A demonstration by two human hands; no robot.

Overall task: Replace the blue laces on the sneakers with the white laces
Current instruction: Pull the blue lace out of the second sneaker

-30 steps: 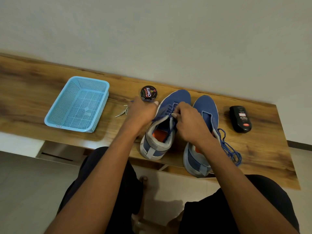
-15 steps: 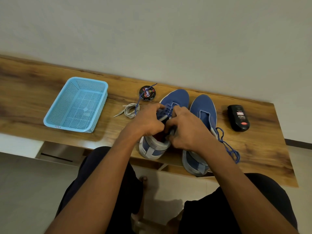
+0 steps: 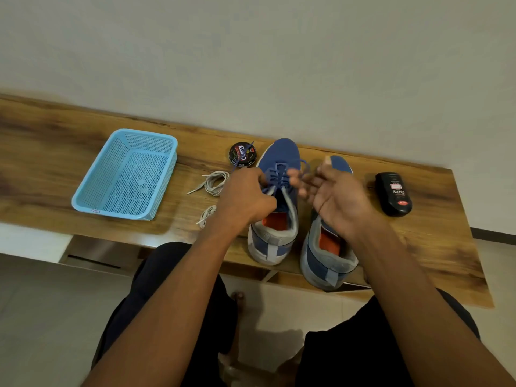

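On the wooden table (image 3: 69,152) two blue knit sneakers with grey heels stand side by side, toes toward the far wall. The left sneaker (image 3: 275,208) still carries its blue lace (image 3: 279,174), loosened through the eyelets, one end trailing left over the round black polish tin (image 3: 243,155). The left hand (image 3: 245,199) is curled at the near-left eyelets, apparently pinching that lace. The right hand (image 3: 332,196) hovers palm-up above the right sneaker (image 3: 326,255), fingers loosely spread and motion-blurred; whether a strand crosses them cannot be told.

Two bundles of white laces (image 3: 215,182) lie on the table just left of the left hand, between the sneakers and the light-blue perforated plastic basket (image 3: 125,174).

The main risk, as I judge it, is a hard pull on the lace: the unweighted sneaker could tip or slide off the near edge, where its heel already sits. The trailing end could also drag the tin, and the lace could snag in an eyelet. A black polish bottle (image 3: 393,194) lies at far right, well apart.
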